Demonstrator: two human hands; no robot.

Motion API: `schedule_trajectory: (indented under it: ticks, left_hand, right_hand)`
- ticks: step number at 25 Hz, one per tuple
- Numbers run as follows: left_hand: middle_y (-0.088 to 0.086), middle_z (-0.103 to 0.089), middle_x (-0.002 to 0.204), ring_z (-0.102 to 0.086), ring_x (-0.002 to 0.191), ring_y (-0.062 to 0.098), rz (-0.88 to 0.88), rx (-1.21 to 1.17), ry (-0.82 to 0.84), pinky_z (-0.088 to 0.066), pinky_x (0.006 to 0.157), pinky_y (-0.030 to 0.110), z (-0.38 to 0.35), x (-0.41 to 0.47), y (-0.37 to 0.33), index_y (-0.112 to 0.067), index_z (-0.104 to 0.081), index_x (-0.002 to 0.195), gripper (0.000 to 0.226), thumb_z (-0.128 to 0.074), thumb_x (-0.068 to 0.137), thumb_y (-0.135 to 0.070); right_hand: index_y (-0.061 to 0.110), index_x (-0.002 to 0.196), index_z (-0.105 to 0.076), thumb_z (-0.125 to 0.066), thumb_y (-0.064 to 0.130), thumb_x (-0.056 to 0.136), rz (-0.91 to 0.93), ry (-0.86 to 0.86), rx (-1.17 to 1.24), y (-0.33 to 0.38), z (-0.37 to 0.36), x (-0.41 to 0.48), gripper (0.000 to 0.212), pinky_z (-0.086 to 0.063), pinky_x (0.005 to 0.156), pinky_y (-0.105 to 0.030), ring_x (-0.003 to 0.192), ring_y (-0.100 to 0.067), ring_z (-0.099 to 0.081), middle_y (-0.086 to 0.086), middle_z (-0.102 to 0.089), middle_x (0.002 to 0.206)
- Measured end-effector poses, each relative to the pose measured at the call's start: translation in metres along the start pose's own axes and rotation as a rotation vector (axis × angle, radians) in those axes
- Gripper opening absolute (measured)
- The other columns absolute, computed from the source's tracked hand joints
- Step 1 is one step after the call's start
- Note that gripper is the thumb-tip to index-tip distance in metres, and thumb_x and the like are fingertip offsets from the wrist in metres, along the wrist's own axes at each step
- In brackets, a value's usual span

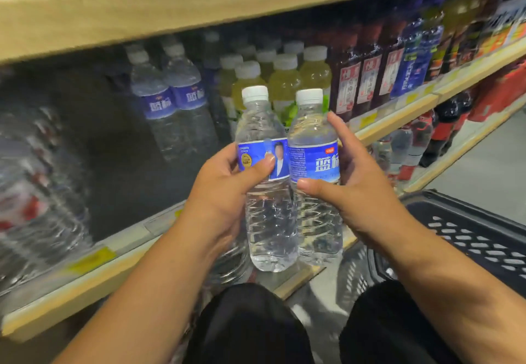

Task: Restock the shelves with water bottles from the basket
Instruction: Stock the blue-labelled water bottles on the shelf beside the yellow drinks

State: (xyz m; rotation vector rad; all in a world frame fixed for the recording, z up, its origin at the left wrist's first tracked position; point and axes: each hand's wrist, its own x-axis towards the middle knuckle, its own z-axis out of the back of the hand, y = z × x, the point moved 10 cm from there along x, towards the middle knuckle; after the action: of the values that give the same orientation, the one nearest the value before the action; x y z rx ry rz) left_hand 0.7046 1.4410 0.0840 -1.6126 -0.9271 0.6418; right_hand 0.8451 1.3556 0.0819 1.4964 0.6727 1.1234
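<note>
2 hands are clasping label-high: left hand (225, 184) round left bottle (270, 221), right hand (364, 193) round right bottle (320, 221), both likely heavy, squashy beneath the fingers.

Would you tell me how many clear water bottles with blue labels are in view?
4. The left hand holds one bottle, the right hand another; two more stand on the shelf behind, to the left. Others may be hidden behind them.

Two held bottles (290, 181) stand side by side before the shelf (113, 252), basket (469, 230) right.
</note>
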Motion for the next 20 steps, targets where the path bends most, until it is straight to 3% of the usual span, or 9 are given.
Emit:
schedule_trajectory:
  ticks: [3, 7, 12, 14, 16, 17, 20]
  left_hand:
    - [0.016, -0.073, 0.094, -0.068, 0.082, 0.027, -0.034, 0.039, -0.094, -0.055, 0.08, 0.042, 0.039, -0.017, -0.025, -0.001, -0.066, 0.106, 0.037, -0.072, 0.071, -0.007]
    - [0.015, -0.074, 0.095, -0.069, 0.082, 0.027, -0.059, 0.062, -0.189, -0.055, 0.076, 0.04, 0.084, -0.031, -0.045, -0.003, -0.067, 0.107, 0.035, -0.069, 0.074, -0.011]
    - [0.011, -0.075, 0.085, -0.071, 0.071, 0.022, -0.095, 0.046, -0.314, -0.057, 0.063, 0.032, 0.122, -0.04, -0.062, -0.004, -0.066, 0.1, 0.039, -0.071, 0.064, -0.016]
    - [0.01, -0.075, 0.081, -0.071, 0.067, 0.021, -0.095, 0.035, -0.341, -0.056, 0.058, 0.03, 0.131, -0.04, -0.065, -0.004, -0.066, 0.099, 0.04, -0.072, 0.062, -0.017]
    - [0.01, -0.075, 0.081, -0.071, 0.067, 0.02, -0.099, 0.028, -0.345, -0.055, 0.056, 0.028, 0.137, -0.039, -0.066, -0.002, -0.066, 0.103, 0.042, -0.071, 0.063, -0.015]
    - [0.012, -0.075, 0.084, -0.072, 0.069, 0.021, -0.103, 0.029, -0.341, -0.056, 0.058, 0.029, 0.139, -0.038, -0.067, -0.001, -0.066, 0.106, 0.043, -0.071, 0.065, -0.014]
    - [0.016, -0.074, 0.093, -0.072, 0.075, 0.026, -0.117, 0.035, -0.334, -0.057, 0.064, 0.032, 0.142, -0.033, -0.07, -0.003, -0.065, 0.111, 0.044, -0.07, 0.067, -0.012]
  right_hand:
    - [0.045, 0.144, -0.028, -0.084, 0.006, 0.068, 0.032, 0.04, -0.039, 0.01, -0.043, 0.007, 0.101, -0.048, 0.101, -0.036, 0.115, -0.006, -0.061, 0.008, -0.055, 0.138]
    - [0.044, 0.146, -0.023, -0.083, 0.005, 0.069, 0.091, 0.045, -0.119, 0.026, -0.089, 0.02, 0.105, -0.049, 0.097, -0.024, 0.113, 0.001, -0.059, 0.008, -0.051, 0.139]
    - [0.043, 0.148, -0.018, -0.085, 0.021, 0.064, 0.193, -0.028, -0.192, 0.045, -0.12, 0.051, 0.11, -0.045, 0.104, -0.038, 0.123, -0.012, -0.053, 0.003, -0.048, 0.139]
    - [0.034, 0.15, -0.019, -0.085, 0.018, 0.066, 0.198, -0.078, -0.197, 0.047, -0.125, 0.059, 0.108, -0.042, 0.105, -0.026, 0.124, -0.007, -0.047, 0.008, -0.041, 0.138]
    - [0.023, 0.15, -0.023, -0.085, 0.015, 0.069, 0.205, -0.14, -0.205, 0.052, -0.125, 0.061, 0.102, -0.033, 0.092, 0.001, 0.115, 0.004, -0.042, 0.013, -0.034, 0.13]
    - [0.02, 0.149, -0.024, -0.084, 0.014, 0.07, 0.21, -0.163, -0.203, 0.055, -0.125, 0.062, 0.1, -0.029, 0.083, 0.008, 0.109, 0.01, -0.04, 0.014, -0.032, 0.128]
    - [0.016, 0.148, -0.026, -0.084, 0.015, 0.071, 0.232, -0.208, -0.186, 0.059, -0.127, 0.069, 0.097, -0.024, 0.078, 0.011, 0.106, 0.013, -0.037, 0.012, -0.03, 0.129]
